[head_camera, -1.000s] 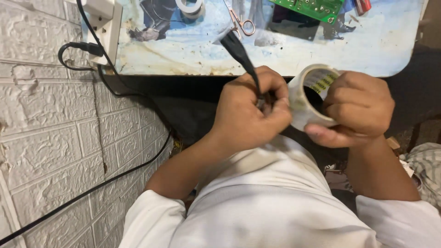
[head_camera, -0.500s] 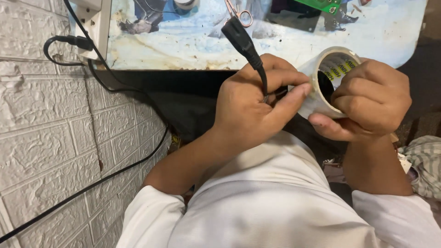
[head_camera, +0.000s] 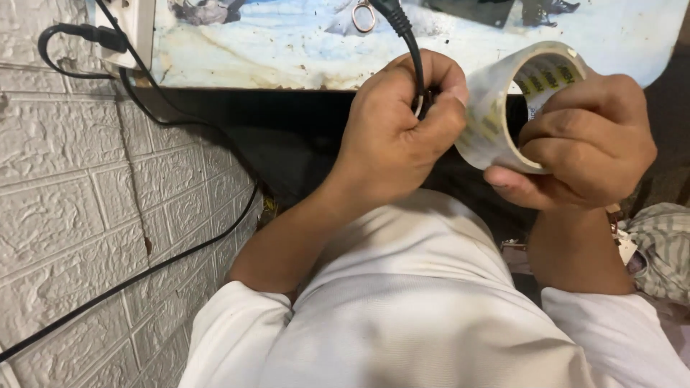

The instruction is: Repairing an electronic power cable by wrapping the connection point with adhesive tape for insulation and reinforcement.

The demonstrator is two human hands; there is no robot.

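Observation:
My left hand (head_camera: 399,129) is closed around a black cable (head_camera: 413,50) whose thick plug end sticks up past my fingers toward the table. My right hand (head_camera: 582,140) grips a roll of clear tape (head_camera: 496,115) with a pale cardboard core, fingers through the hole. The roll presses against my left hand's knuckles. What lies inside my left fist is hidden.
A worn, light blue table (head_camera: 287,50) lies ahead, with small scissors (head_camera: 363,14) on it. A white socket strip (head_camera: 133,29) with a black plug hangs at the table's left end. Black cables (head_camera: 165,262) run down the white brick wall (head_camera: 72,194). A striped cloth (head_camera: 661,248) lies at the right.
Both hands have risen closer to the table's edge and nearer the camera. The tape roll has stayed pressed against my left hand, and the cable's plug end points more upright.

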